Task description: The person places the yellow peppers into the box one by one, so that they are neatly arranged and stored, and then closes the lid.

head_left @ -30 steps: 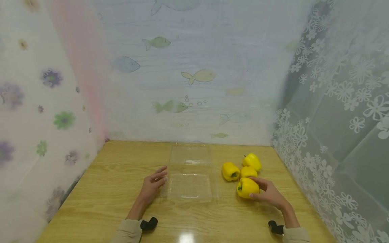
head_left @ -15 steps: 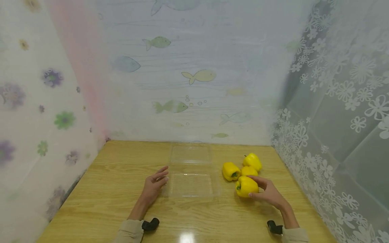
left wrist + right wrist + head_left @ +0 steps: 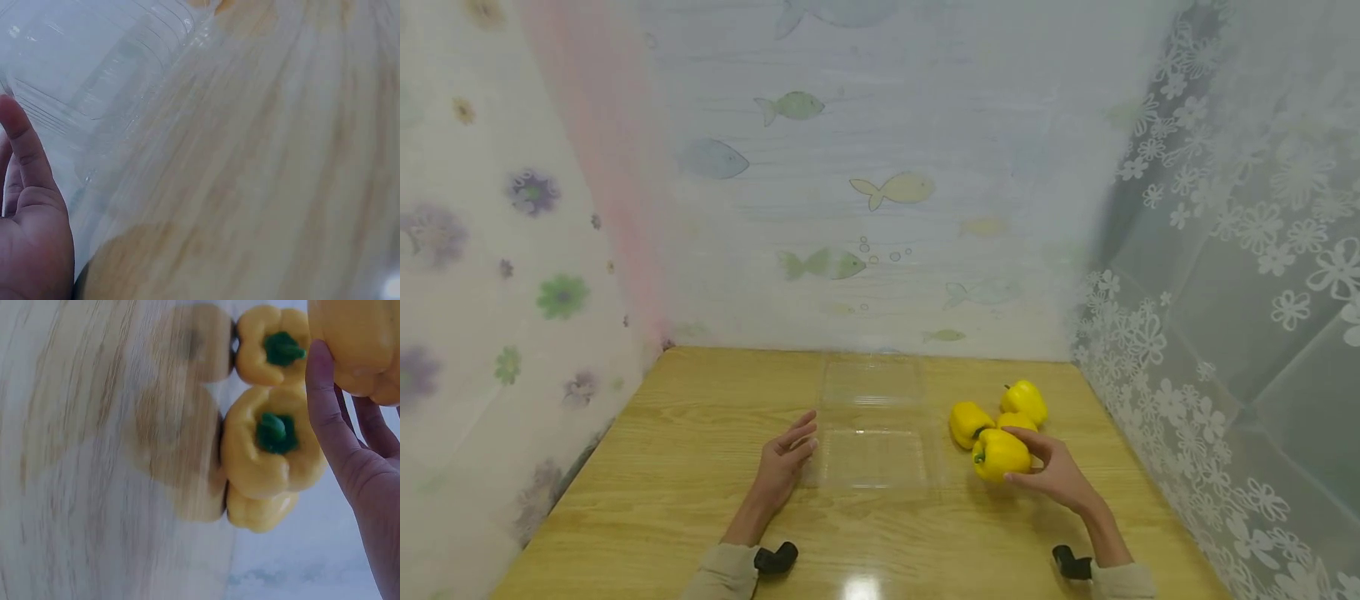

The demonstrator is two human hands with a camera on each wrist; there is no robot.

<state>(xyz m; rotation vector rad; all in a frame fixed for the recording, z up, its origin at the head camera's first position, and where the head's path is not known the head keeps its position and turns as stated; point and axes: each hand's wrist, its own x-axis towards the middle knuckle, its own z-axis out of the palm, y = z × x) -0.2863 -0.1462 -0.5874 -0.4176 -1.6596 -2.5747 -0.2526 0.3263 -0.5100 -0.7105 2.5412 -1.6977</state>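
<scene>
Between thumb and fingers my right hand (image 3: 1058,475) grips a yellow bell pepper (image 3: 1002,456), its green stem pointing left. In the right wrist view this pepper (image 3: 356,334) is cut off at the upper right corner. Behind it on the table are three more yellow peppers, one at the left (image 3: 970,423), one at the back (image 3: 1024,402) and one partly hidden (image 3: 1018,421). My left hand (image 3: 781,465) stands at the left side of a clear plastic clamshell box (image 3: 872,458), fingers extended; whether they touch its rim I cannot tell. The box lies opened out, lid (image 3: 871,382) towards the back.
The wood-grain table (image 3: 685,442) ends at a fish-print curtain (image 3: 880,250) behind. Flowered sheets hang at the left (image 3: 557,250) and right (image 3: 1210,292). A black angled piece (image 3: 775,558) sits at the left wrist, another (image 3: 1071,564) at the right.
My right hand has carried the gripped pepper a little left and up, and it now covers more of the peppers behind. The left hand has hardly moved.
</scene>
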